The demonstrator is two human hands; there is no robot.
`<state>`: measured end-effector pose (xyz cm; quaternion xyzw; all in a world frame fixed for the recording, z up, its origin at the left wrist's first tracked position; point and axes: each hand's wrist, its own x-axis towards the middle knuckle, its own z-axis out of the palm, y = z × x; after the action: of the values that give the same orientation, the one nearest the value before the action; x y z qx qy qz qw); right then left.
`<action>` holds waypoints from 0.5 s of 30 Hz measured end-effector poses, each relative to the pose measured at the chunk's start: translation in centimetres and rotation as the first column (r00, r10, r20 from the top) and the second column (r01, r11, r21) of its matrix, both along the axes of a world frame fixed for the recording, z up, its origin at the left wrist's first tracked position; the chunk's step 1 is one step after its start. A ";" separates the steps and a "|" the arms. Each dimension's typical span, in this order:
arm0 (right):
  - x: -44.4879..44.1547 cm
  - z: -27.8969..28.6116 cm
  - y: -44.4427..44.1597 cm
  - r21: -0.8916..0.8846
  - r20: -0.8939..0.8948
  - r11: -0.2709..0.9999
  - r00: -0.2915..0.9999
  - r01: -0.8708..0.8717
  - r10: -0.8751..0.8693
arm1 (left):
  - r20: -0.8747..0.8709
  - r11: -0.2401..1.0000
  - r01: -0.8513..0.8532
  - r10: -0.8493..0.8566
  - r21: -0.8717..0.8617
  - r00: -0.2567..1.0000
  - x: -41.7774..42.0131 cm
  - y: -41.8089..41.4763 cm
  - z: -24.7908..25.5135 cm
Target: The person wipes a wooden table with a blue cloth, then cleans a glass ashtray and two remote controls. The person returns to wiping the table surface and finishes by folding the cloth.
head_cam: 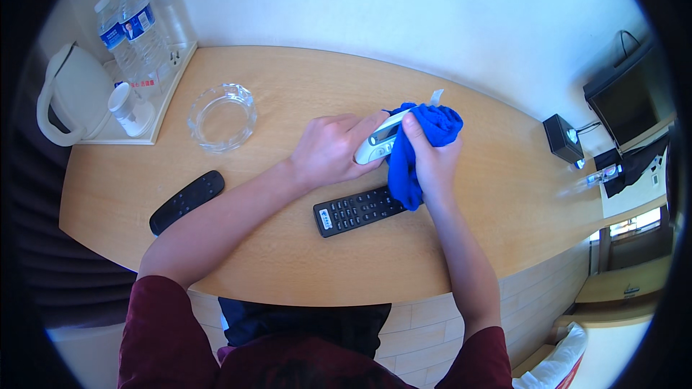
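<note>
My left hand (340, 148) grips a white remote control (373, 149) with a small display, tilted above the wooden desk. In my right hand (432, 154) is a bunched blue cloth (440, 124), pressed around the remote's upper end, with my thumb over its edge. A pale tag sticks up from the cloth, and one fold hangs down. Below both hands a black remote control (357, 210) with many buttons lies on the desk, its right end partly hidden by the cloth. Another black remote control (186, 202) lies beside my left forearm.
A glass ashtray (222, 119) stands on the desk (281, 270). At the back left a white tray (172, 86) holds an electric kettle (81, 92), two water bottles (138, 27) and a paper cup (128, 108). Far right are a black box (562, 139) and a television (630, 97).
</note>
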<state>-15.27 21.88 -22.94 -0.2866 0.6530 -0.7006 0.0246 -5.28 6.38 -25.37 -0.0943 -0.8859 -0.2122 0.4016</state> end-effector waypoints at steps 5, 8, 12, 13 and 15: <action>-1.2 -0.6 0.5 -0.040 0.238 0.995 0.968 0.095 -0.083 | -0.012 0.999 0.035 -0.035 0.021 0.999 -0.1 0.2 0.1; -2.3 -1.0 0.6 -0.120 0.428 0.991 0.904 0.066 -0.008 | -0.013 0.999 0.037 -0.036 0.029 0.999 -0.1 0.1 0.1; -3.5 -1.2 0.8 -0.300 0.542 0.954 0.826 0.019 0.154 | 0.017 0.998 0.027 -0.028 0.060 0.999 -0.1 0.0 0.2; -3.7 -0.8 1.0 -0.288 0.555 0.956 0.805 -0.051 0.210 | 0.022 0.997 0.027 -0.029 0.073 0.999 0.0 0.0 0.3; -4.7 -0.4 1.8 -0.497 0.583 0.860 0.691 -0.113 0.428 | 0.044 0.997 0.000 -0.003 0.073 0.999 0.0 0.0 0.3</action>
<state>-19.94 23.65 -23.35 -0.1061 0.3794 -0.8679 0.3026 -5.25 6.39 -25.12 -0.0755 -0.8862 -0.2468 0.3848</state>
